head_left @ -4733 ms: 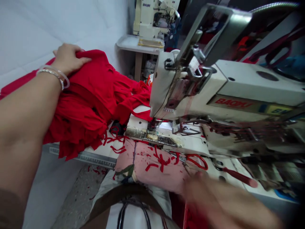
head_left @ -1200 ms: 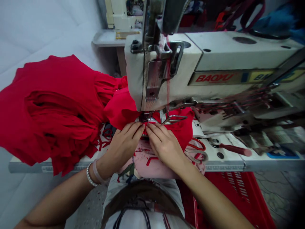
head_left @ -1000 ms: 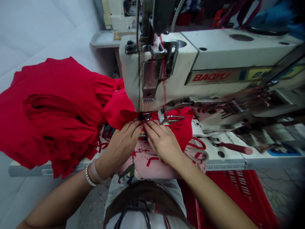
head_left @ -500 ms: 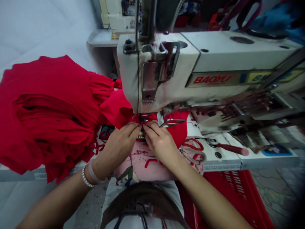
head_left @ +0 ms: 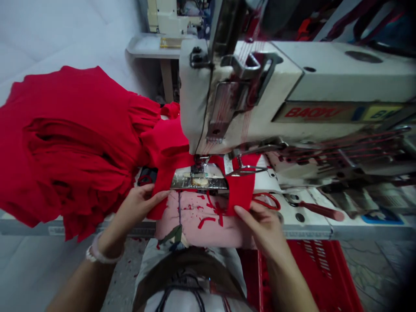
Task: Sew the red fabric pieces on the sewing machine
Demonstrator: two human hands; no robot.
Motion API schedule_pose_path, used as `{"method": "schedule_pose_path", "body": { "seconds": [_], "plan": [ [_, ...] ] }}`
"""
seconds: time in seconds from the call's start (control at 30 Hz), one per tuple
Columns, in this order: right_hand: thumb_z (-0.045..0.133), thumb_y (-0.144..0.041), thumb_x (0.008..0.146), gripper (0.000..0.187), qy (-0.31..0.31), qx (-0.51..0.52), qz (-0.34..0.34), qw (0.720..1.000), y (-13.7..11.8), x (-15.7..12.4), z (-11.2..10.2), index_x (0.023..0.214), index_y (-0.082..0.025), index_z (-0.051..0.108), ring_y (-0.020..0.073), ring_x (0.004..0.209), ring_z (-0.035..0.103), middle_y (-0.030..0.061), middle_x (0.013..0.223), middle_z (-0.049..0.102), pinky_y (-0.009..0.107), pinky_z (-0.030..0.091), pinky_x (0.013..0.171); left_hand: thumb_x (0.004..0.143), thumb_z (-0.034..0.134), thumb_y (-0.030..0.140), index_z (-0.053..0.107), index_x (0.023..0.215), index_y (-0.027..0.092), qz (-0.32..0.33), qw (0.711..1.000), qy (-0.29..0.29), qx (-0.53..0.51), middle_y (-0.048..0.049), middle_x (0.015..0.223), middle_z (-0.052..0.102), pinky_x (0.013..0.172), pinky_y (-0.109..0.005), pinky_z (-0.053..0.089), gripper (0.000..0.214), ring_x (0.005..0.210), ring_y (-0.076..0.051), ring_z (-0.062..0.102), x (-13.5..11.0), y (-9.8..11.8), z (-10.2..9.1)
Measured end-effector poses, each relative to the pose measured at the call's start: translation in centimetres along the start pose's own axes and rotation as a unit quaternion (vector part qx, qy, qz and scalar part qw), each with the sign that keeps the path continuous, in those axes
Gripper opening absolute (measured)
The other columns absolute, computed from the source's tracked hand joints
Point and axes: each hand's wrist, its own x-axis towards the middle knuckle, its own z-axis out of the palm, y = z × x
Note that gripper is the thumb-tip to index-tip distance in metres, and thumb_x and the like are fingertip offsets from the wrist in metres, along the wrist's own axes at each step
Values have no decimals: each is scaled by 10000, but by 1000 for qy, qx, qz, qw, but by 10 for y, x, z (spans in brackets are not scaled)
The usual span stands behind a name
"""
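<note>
left hand (head_left: 138,208), right hand (head_left: 264,227) apart — both pinching red knit fabric (head_left: 167,149) — steel needle plate (head_left: 198,181) between

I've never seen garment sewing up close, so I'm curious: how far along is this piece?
The ruffled tiers of the red garment look already sewn. In hand: a red band lies across the plate of the sewing machine, with the left hand and right hand on it. How much stitching is left cannot be seen.

Far left, a second sewing machine (head_left: 170,17) on a small white stand (head_left: 149,45). Right, on the desk (head_left: 357,232), red-handled scissors (head_left: 264,201) and a red-handled screwdriver (head_left: 321,211). Near right, on the floor (head_left: 373,268), a red plastic crate (head_left: 312,268).
</note>
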Motion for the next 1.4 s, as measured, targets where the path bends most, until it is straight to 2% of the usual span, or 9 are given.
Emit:
{"method": "schedule_pose_path", "body": {
  "seconds": [0.07, 0.17, 0.3, 0.4, 0.53, 0.67, 0.9, 1.07, 1.4],
  "plan": [
    [712, -417, 799, 186, 74, 102, -21, 992, -10, 2, -8, 829, -238, 671, 203, 678, 647, 38, 754, 673, 357, 534, 629, 687, 837, 432, 718, 888, 141, -41, 991, 53, -113, -30, 777, 721, 587, -219, 538, 373, 641, -136, 641, -6, 5, -15],
    [669, -239, 846, 166, 223, -23, -250, 942, -37, 13, 9, 1010, -263, 655, 205, 818, 629, 62, 907, 662, 378, 518, 737, 660, 874, 341, 729, 839, 245, 56, 927, 171, -329, 59, 838, 741, 683, -190, 568, 250, 749, -101, 675, -4, 27, -23],
    [559, -131, 902, 193, -22, -270, -484, 832, -57, 32, 64, 1047, -189, 674, 186, 886, 592, 74, 968, 681, 324, 492, 740, 756, 811, 376, 744, 849, 310, 219, 895, 62, -383, 101, 834, 718, 560, -112, 501, 132, 688, -47, 630, 11, 62, 5],
    [502, -112, 921, 235, -93, -391, -531, 746, -50, 40, 76, 1086, -100, 670, 223, 978, 540, 145, 1087, 666, 358, 471, 783, 844, 721, 272, 759, 887, 207, 359, 931, -32, -49, -12, 857, 698, 651, -180, 525, 87, 731, -91, 635, 18, 72, 34],
    [560, -259, 931, 374, -62, -467, -467, 749, -42, 38, 55, 1280, -131, 603, 262, 987, 511, 152, 1119, 634, 414, 451, 806, 977, 482, 182, 725, 1006, 151, 478, 772, 17, 419, -84, 972, 676, 798, -266, 527, 247, 881, -152, 618, 14, 63, 50],
    [528, -159, 928, 354, -66, -474, -477, 737, -43, 32, 51, 1273, -123, 599, 276, 1056, 512, 171, 1163, 615, 416, 476, 820, 965, 433, 111, 638, 1175, 87, 448, 680, 30, 580, -137, 1143, 637, 881, -345, 526, 295, 1019, -230, 582, -1, 55, 54],
    [494, -84, 915, 329, -34, -324, -435, 839, -42, 28, 78, 1222, -17, 587, 237, 1088, 550, 183, 1144, 637, 399, 522, 980, 950, 467, 147, 597, 1289, 132, 419, 663, 61, 617, -140, 1083, 634, 768, -396, 515, 364, 917, -267, 591, -9, 56, 61],
    [530, -106, 899, 341, -32, -411, -471, 780, -43, 24, 84, 1208, 4, 623, 299, 1144, 521, 196, 1222, 632, 440, 532, 956, 968, 393, 115, 599, 1244, 57, 433, 683, 54, 585, -159, 1215, 615, 840, -388, 501, 350, 1044, -275, 580, -6, 54, 64],
    [507, -90, 910, 326, -36, -388, -488, 781, -40, 28, 80, 1205, -12, 622, 280, 1111, 530, 183, 1182, 648, 426, 515, 910, 962, 435, 126, 579, 1286, 66, 431, 696, 33, 573, -137, 1258, 612, 937, -401, 489, 360, 1095, -266, 562, -3, 49, 61]
  ]
}}
